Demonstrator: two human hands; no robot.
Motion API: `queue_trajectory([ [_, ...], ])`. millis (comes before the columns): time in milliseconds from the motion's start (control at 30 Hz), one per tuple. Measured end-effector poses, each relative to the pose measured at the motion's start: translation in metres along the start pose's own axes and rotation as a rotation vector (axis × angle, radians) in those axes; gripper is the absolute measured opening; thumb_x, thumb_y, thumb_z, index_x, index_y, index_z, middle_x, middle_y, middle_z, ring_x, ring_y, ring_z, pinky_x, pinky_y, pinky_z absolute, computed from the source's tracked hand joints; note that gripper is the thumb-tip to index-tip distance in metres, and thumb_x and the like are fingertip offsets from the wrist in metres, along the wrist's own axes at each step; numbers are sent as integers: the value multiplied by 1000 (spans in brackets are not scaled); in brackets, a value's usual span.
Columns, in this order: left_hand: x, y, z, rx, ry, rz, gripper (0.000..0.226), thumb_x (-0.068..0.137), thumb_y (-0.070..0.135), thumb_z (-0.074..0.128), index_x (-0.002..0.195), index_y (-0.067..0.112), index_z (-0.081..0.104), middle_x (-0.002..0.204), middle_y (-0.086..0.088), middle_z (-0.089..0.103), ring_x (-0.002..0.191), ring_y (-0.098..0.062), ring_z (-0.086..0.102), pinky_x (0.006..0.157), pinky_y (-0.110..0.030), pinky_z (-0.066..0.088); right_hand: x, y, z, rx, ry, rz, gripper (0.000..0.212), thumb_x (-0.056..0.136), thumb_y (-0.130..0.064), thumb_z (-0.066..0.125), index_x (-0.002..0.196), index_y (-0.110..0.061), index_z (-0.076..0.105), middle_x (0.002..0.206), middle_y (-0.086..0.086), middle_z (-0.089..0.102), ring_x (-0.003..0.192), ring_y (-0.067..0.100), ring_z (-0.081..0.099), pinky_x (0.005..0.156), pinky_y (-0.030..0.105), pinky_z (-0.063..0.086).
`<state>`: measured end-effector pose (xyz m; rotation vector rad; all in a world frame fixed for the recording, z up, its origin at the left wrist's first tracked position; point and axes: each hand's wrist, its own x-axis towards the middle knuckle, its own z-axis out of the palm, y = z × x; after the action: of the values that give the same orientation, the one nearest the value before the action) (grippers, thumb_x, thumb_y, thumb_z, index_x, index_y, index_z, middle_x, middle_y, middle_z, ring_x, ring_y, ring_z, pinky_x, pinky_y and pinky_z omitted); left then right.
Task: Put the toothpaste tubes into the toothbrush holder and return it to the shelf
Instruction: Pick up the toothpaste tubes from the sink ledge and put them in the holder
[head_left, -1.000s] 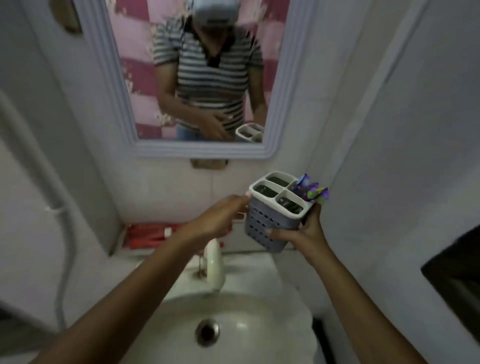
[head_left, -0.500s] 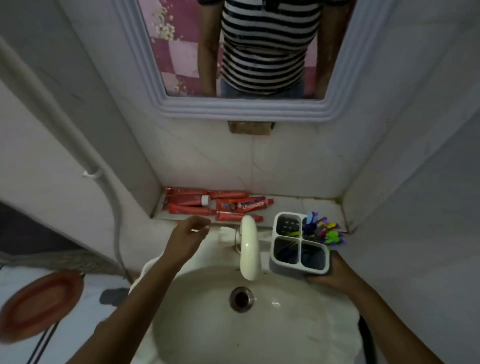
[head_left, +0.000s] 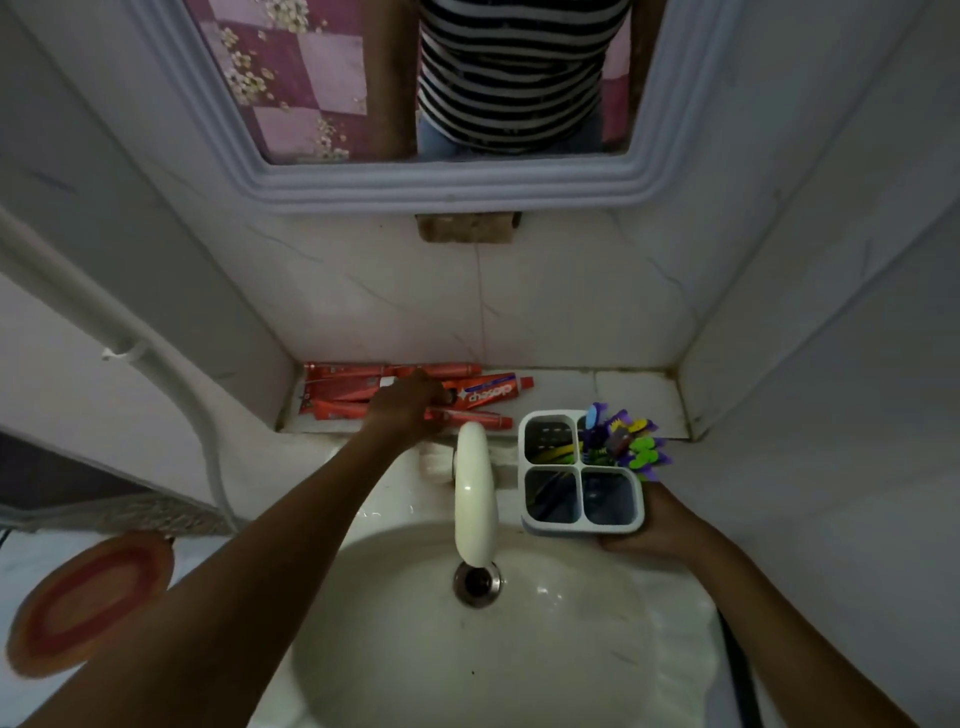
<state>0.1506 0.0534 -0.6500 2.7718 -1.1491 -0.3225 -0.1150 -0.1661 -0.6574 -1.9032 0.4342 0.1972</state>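
From the head camera, looking down over the sink (head_left: 670, 623), the step in hand appears to be picking up the first of the toothpaste tubes (head_left: 488, 396), which lie in a loose pile on the tiled shelf (head_left: 634, 395) behind the tap (head_left: 474, 499). The left hand (head_left: 410, 402) is stretched forward with the arm nearly straight, palm down on top of the pile, fingers curled over the red tubes; whether they have closed around one tube or merely rest on the heap I cannot tell, since the hand hides its own grip. The right hand (head_left: 657, 525) holds the toothbrush holder (head_left: 582, 473) from below and behind, fingers wrapped round its base, keeping it upright just beside the tap at the sink's edge. Its far right compartment is full of bright toothbrushes (head_left: 623, 441); the two near ones look free. The next move calls for lifting one tube clear of its neighbours and bringing it across the tap to an open compartment.
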Motion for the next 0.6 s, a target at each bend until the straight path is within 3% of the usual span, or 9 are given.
queue_trajectory([
  [133,8,1,-8,71,3,65,34,84,38,69,116,27,67,118,2,69,108,-17,63,87,-29,46,2,-1,3,26,1,-21,63,59,21,75,112,-5,53,97,-17,57,83,-26,55,68,-3,43],
  [233,3,1,-22,73,84,47,32,80,46,69,106,29,71,104,0,75,95,-20,66,83,-31,49,3,6,4,35,19,-24,67,57,22,77,111,-9,52,101,-15,58,87,-23,58,71,-1,45],
  [300,-6,4,-40,-38,184,4,27,79,47,69,96,26,71,94,1,74,86,-20,66,73,-29,48,2,8,3,26,22,-28,71,55,14,81,109,-20,52,105,-14,59,93,-19,58,75,1,46],
  [400,-25,23,-81,-312,313,-26,19,85,35,68,96,19,70,87,6,68,76,-13,63,61,-22,44,1,7,4,17,34,-34,70,48,-12,85,108,-31,52,108,-12,61,99,-14,58,81,5,47],
  [500,-42,54,-123,-669,309,-1,18,84,26,72,99,18,69,88,6,68,68,-12,70,60,-24,57,2,4,6,35,42,-30,71,45,-19,82,107,-33,51,107,-6,62,99,-14,58,80,4,47],
  [600,-50,82,-146,-580,265,131,20,82,23,74,100,16,70,89,5,67,70,-11,70,64,-23,58,1,1,8,47,43,-41,71,43,-27,80,109,-30,52,108,-15,60,98,-17,57,78,2,46],
])
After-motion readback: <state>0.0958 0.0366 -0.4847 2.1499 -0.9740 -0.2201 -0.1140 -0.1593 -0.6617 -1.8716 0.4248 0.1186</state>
